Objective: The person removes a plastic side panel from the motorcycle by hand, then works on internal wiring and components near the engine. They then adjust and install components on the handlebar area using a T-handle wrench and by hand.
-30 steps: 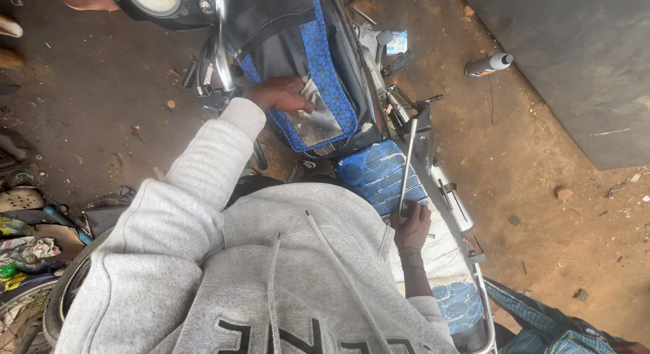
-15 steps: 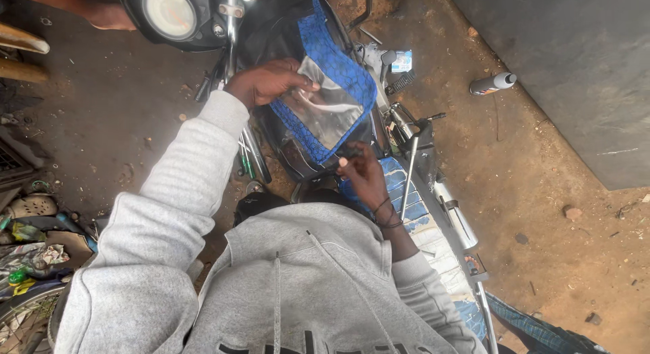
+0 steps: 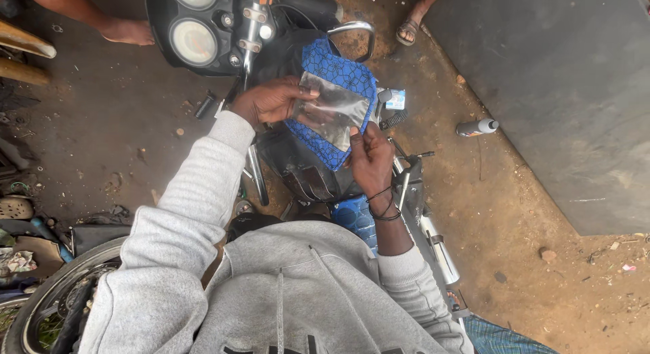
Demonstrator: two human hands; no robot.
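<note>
From the head view, the left hand pinches the left edge of a clear plastic packet, fingers closed on it. The right hand, wrist bent upward, grips its lower right corner. The packet hangs over the motorcycle's blue patterned tank cover.

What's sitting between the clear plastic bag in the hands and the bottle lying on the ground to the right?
In the head view, between the clear plastic bag and the bottle lie the blue patterned cover's edge, a small blue-and-white packet, then bare dirt.
</note>
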